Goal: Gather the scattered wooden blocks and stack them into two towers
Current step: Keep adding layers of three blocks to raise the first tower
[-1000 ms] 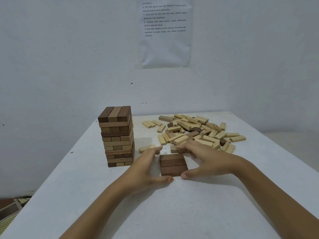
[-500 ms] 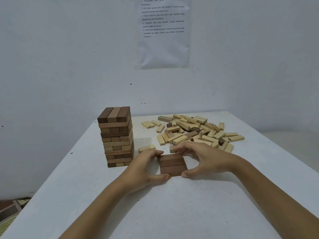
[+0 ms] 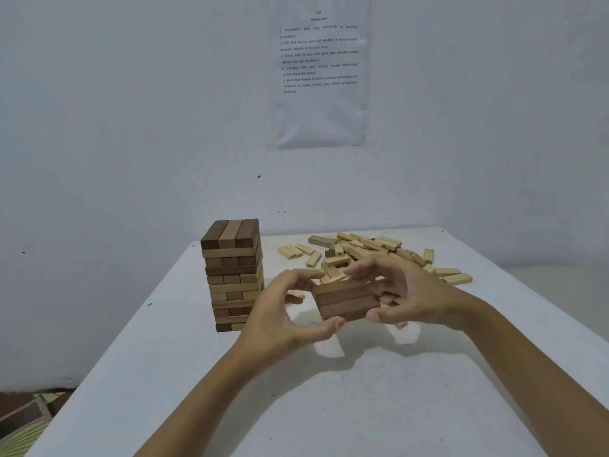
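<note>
A tower of wooden blocks (image 3: 232, 275), several layers high in light and dark wood, stands on the white table (image 3: 329, 407) at middle left. Three brown blocks (image 3: 346, 301) pressed side by side as one row hang above the table. My left hand (image 3: 280, 311) grips their left end with thumb below and fingers above. My right hand (image 3: 412, 295) grips the right end the same way. Behind them a pile of scattered light blocks (image 3: 372, 249) covers the far right of the table.
The table's far edge meets a white wall with a printed sheet (image 3: 319, 74) taped to it. The left table edge drops to the floor, where a striped thing (image 3: 23, 423) lies. A lone light block lies partly hidden behind my left hand.
The row of three brown blocks lay flat on the table between my hands. Both hands have now lifted it off the surface, and the view has tilted upward slightly.
</note>
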